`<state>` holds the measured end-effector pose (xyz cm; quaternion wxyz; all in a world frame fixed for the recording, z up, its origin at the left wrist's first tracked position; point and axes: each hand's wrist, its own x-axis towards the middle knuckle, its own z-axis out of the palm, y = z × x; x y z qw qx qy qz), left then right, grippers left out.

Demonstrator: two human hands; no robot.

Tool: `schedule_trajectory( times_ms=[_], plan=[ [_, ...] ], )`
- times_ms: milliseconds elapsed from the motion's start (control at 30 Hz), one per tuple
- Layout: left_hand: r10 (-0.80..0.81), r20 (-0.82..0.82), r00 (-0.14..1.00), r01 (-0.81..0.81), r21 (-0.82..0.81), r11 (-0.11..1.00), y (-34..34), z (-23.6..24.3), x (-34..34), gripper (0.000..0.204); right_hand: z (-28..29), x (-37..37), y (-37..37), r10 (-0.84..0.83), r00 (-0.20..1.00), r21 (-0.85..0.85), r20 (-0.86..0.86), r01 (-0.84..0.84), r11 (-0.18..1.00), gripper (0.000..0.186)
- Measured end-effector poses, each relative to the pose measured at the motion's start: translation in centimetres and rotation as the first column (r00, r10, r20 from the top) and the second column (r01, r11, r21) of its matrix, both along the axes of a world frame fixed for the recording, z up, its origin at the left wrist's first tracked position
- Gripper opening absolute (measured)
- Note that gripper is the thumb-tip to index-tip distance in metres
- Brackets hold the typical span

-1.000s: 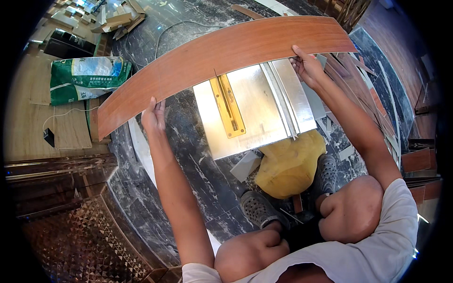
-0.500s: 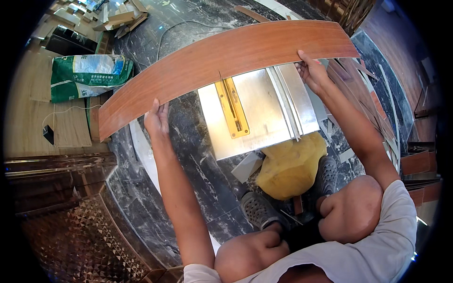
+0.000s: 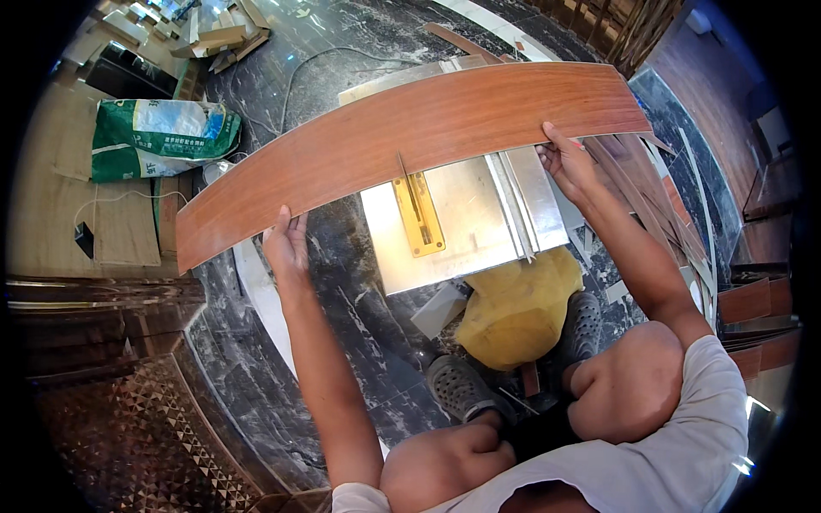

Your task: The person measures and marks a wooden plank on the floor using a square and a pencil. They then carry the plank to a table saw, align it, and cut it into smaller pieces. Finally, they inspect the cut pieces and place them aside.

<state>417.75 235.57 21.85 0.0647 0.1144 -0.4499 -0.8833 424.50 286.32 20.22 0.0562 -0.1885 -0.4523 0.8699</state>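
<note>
A long reddish-brown wood-look plank (image 3: 462, 107) lies crosswise over the metal top of a table saw (image 3: 469, 205). My left hand (image 3: 287, 244) grips its near edge on the left, thumb on top and fingers underneath. Farther right, my right hand (image 3: 568, 162) holds the same edge in the same way. A yellow blade insert (image 3: 419, 222) with a dark slot is set in the saw top. In line with that slot, a thin dark blade or cut shows at the plank's near edge; I cannot tell which. The plank hides the middle of the saw top.
A yellow bulging cover or bag (image 3: 522, 312) sits below the saw, close to my feet. Several loose strips (image 3: 637, 184) lie on the right. A green and white sack (image 3: 162, 137) stands on the left, cardboard pieces (image 3: 227, 34) at the back. A cable (image 3: 295, 73) crosses the floor.
The plank has come nearer to me with both hands on it. The far part of the saw top now shows beyond it. The blade or cut mark still lines up with the slot.
</note>
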Motion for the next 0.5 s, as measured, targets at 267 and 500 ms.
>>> schedule_trajectory(
  times_ms=[267,500],
  plan=[
    [0.026,0.015,1.000,-0.025,-0.044,0.999,0.0,0.3,2.4,0.048,0.0,2.1,-0.1,0.002,0.999,-0.004,0.048,-0.002,1.000,0.020],
    [0.011,0.000,1.000,-0.011,-0.072,0.997,-0.4,-0.2,4.1,0.045,0.1,4.0,-0.2,0.001,0.998,-0.009,0.062,0.000,1.000,0.019]
  ],
)
